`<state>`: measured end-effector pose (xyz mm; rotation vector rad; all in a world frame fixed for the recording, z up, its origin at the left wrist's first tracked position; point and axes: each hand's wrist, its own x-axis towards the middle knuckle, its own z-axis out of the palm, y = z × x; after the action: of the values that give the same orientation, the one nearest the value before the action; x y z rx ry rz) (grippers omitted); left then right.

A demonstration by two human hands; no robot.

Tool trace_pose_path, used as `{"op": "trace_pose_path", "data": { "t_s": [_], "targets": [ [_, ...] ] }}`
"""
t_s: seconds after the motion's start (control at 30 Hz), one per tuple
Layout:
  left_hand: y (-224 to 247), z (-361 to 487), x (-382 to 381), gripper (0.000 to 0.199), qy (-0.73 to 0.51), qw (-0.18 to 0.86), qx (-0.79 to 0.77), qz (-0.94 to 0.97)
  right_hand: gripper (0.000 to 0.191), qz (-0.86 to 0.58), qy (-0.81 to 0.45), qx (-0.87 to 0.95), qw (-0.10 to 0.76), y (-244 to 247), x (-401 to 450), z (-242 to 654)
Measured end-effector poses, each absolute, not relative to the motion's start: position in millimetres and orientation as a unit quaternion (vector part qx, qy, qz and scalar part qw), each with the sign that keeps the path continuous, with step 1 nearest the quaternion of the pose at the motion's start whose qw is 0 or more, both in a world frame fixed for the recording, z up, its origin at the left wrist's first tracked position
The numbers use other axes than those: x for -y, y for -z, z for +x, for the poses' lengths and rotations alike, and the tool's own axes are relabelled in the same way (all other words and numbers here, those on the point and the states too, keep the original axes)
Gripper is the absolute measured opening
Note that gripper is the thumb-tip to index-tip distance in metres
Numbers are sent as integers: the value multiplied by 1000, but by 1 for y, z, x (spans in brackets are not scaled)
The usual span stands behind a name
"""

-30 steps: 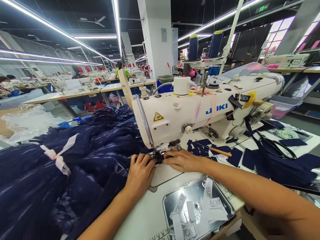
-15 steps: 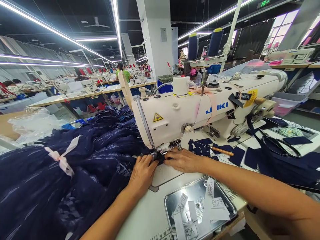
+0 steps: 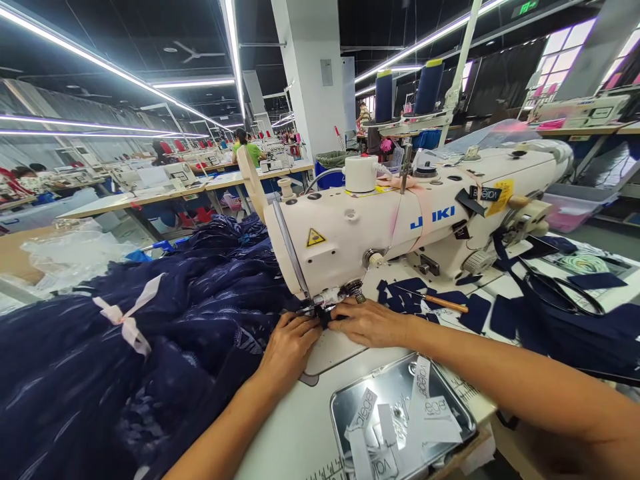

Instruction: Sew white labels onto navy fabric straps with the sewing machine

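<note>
Under the needle end of a white JUKI sewing machine [image 3: 345,230], both hands meet at a small piece of dark navy fabric [image 3: 323,316]. My left hand [image 3: 294,343] presses on it from the left, fingers together and curled. From the right, my right hand [image 3: 367,323] pinches its other edge close to the presser foot. The fingertips and much of the fabric are hidden by the hands and the machine head. A big heap of navy lace garments [image 3: 200,347], with a pale ribbon [image 3: 123,319] tied on it, lies against the left side of the machine bed.
In front sits a metal tray [image 3: 345,400] with white printed labels [image 3: 435,417]. Navy fabric scraps [image 3: 450,300] and a wooden-handled tool [image 3: 445,304] lie right of the needle. Thread cones [image 3: 384,97] stand behind. Farther back, people work at other machines.
My left hand has shifted slightly right, closer to the needle, its fingers drawn together. The right hand stays nearly in place.
</note>
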<state>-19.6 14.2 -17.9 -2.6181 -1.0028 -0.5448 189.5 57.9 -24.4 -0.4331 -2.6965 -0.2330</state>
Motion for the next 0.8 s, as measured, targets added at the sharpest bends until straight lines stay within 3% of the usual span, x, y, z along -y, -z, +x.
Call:
{"op": "trace_pose_path", "data": {
  "t_s": [0.33,0.8],
  "targets": [
    [13,-23,-1,44,90,112,387,-911,26,-170,94,965,178,20,-53,188],
    [14,-15,2,43,36,142,423,-894,26,-196,93,961,170,24,-55,184]
  ]
}}
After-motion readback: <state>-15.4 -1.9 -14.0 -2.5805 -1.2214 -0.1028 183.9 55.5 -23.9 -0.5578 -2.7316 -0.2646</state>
